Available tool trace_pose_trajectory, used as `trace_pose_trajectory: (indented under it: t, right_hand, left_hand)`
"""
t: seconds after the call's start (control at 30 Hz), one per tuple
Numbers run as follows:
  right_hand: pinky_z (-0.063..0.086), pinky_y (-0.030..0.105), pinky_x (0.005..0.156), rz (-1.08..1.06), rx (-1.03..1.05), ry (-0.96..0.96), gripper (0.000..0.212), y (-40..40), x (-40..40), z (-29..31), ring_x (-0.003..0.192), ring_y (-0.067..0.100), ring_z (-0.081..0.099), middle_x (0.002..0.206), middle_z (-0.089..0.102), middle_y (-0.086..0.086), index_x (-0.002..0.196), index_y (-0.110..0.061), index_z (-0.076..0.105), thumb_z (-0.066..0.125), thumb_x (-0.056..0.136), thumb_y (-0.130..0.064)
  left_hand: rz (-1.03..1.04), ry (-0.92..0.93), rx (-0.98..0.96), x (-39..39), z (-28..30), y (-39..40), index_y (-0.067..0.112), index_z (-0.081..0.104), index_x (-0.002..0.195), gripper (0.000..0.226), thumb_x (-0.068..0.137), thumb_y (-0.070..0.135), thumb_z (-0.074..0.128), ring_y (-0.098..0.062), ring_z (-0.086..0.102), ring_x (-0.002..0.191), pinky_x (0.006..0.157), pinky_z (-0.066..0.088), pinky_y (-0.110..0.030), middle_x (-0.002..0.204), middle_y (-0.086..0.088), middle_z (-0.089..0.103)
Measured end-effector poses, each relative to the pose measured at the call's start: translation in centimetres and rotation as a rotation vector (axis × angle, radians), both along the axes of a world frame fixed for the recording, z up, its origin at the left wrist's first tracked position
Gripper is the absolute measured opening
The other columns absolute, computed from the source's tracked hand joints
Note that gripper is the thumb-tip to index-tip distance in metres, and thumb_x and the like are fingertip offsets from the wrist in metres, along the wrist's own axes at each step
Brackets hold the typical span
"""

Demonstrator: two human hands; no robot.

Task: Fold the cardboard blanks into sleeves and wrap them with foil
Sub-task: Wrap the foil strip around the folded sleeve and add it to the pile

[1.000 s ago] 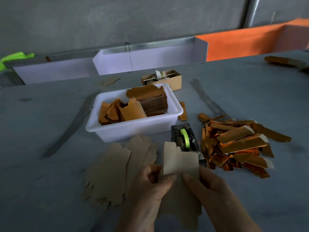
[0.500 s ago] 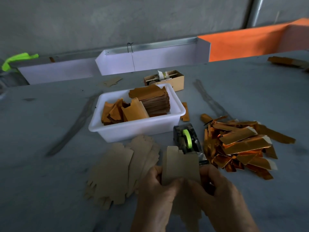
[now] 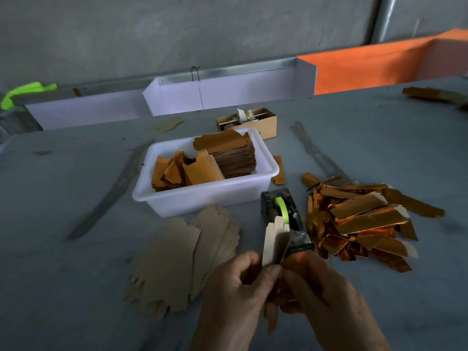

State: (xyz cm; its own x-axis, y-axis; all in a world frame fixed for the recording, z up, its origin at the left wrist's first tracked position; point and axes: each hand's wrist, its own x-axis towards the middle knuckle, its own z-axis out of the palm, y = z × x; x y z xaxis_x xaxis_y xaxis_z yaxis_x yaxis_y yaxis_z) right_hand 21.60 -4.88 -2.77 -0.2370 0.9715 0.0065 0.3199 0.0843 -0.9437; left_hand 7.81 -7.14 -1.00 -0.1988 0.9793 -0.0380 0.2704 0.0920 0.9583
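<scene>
Item: cardboard blank (image 3: pixel 274 243), half folded, pinched by left hand (image 3: pixel 238 290) and right hand (image 3: pixel 321 292).
Light, thin, creases easily; you keep each grip on the long edges, near the fold.

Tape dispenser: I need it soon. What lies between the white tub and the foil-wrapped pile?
The tape dispenser itself, in the head view.

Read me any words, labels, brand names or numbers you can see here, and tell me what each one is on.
None can be read.
Tape dispenser: no legible marking.
Brown box: no print visible.
White tub: plain.
Blank held by both hands: plain.
</scene>
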Motion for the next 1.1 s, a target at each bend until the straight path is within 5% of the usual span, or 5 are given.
trace_pose_trajectory:
  t: [0.3,0.63,0.83,0.97,1.1]
  right_hand:
    - [0.049,0.019,0.069,-0.116,-0.157,0.037,0.032,0.5,0.2,0.6,0.084,0.007,0.061,0.089,0.063,-0.004,0.091,-0.029,0.049,0.073,0.070,-0.026]
    - [0.051,0.053,0.086,-0.095,-0.323,0.213,0.007,0.6,0.0,0.8,0.089,0.038,0.062,0.085,0.065,0.021,0.076,-0.021,0.071,0.067,0.075,-0.026]
    - [0.053,0.053,0.077,-0.208,-0.234,0.154,0.010,0.7,-0.4,0.2,0.080,0.032,0.064,0.078,0.066,0.016,0.073,-0.022,0.070,0.067,0.077,-0.030]
    - [0.058,0.045,0.069,-0.238,-0.276,0.221,0.014,0.9,-0.5,0.0,0.069,0.024,0.069,0.069,0.070,0.008,0.066,-0.022,0.070,0.068,0.080,-0.019]
    - [0.052,0.020,0.052,-0.197,-0.338,0.328,0.014,1.2,-0.5,0.2,0.064,0.011,0.068,0.067,0.070,0.001,0.071,-0.018,0.070,0.063,0.083,-0.021]
  left_hand:
    - [-0.022,0.134,-0.012,0.9,-0.1,-0.2,0.015,0.067,0.082,0.013,0.090,0.020,0.058,-0.005,0.053,0.056,0.053,0.042,-0.020,0.063,-0.006,0.059]
    - [0.127,0.076,-0.050,1.4,-0.8,0.0,0.027,0.063,0.077,0.012,0.079,0.021,0.074,0.007,0.060,0.063,0.054,0.044,-0.009,0.069,0.022,0.066]
    - [0.185,0.173,-0.061,1.6,-0.9,-0.3,0.028,0.064,0.079,0.008,0.081,0.031,0.071,0.000,0.062,0.073,0.059,0.046,-0.011,0.076,0.003,0.068]
    - [0.169,0.517,0.110,2.6,-0.6,-0.5,0.031,0.067,0.087,0.014,0.077,0.023,0.072,-0.006,0.058,0.085,0.071,0.046,-0.015,0.088,0.011,0.056]
    - [0.095,0.970,0.278,4.5,-1.1,-0.5,0.015,0.076,0.074,0.035,0.041,0.015,0.087,-0.018,0.054,0.065,0.044,0.045,-0.021,0.065,-0.001,0.058]
